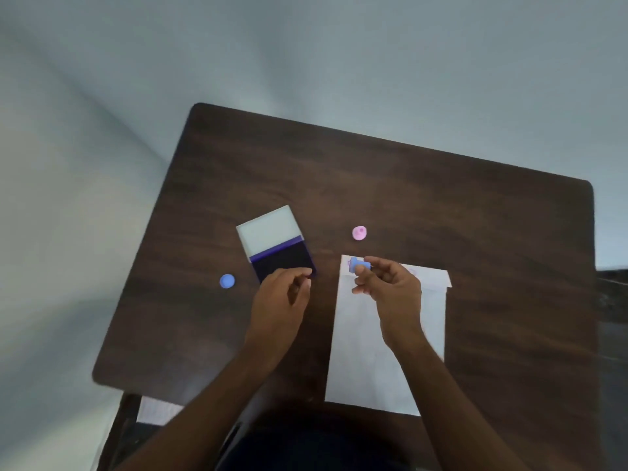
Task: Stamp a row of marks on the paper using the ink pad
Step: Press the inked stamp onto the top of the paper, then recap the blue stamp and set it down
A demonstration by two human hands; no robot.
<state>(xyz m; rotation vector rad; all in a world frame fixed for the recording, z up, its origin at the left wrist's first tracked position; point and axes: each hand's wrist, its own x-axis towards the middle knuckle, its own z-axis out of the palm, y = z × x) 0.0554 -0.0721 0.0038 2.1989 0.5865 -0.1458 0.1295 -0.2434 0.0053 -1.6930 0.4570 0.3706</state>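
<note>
One blue stamp (360,265) pinched, right hand (390,287); no legible writing.

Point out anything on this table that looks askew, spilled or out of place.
Nothing is spilled or damaged. The open ink pad lies turned at an angle to the paper, its lid flipped back. A blue cap and a pink stamp lie loose and apart on the table. The paper's top edge looks slightly uneven.
</note>
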